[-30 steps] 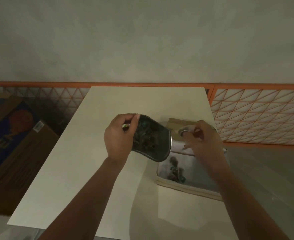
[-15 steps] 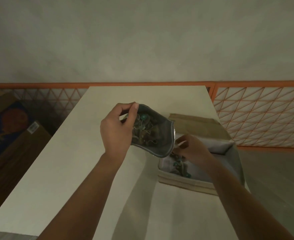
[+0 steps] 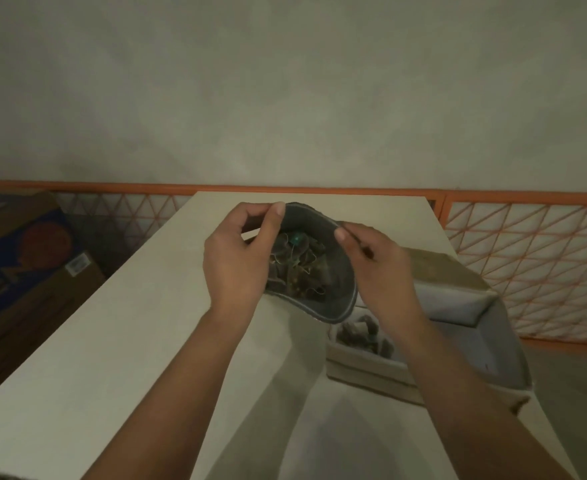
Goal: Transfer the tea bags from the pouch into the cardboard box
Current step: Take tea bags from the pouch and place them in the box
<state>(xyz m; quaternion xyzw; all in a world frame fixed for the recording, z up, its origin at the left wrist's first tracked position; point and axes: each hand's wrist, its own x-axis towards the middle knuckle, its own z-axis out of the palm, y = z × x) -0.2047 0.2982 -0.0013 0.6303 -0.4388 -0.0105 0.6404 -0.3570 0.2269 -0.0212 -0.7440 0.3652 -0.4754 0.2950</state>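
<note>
tea bags (image 3: 297, 268), too tangled to count, lie in one pouch (image 3: 333, 299) whose mouth is held wide between two hands: left hand (image 3: 236, 261) pinches the far-left rim, right hand (image 3: 378, 268) pinches the right rim. a few more bags lie in one cardboard box (image 3: 364, 372) just below, on the table (image 3: 112, 341).

Both forearms are bare from the near edge of view up to the wrists, with no sleeve showing on either. The left hand (image 3: 236, 261) and the right hand (image 3: 382, 268) are bare as well: no glove, ring, watch or band shows. The fingernails are short and plain, clearest on the left thumb.
</note>
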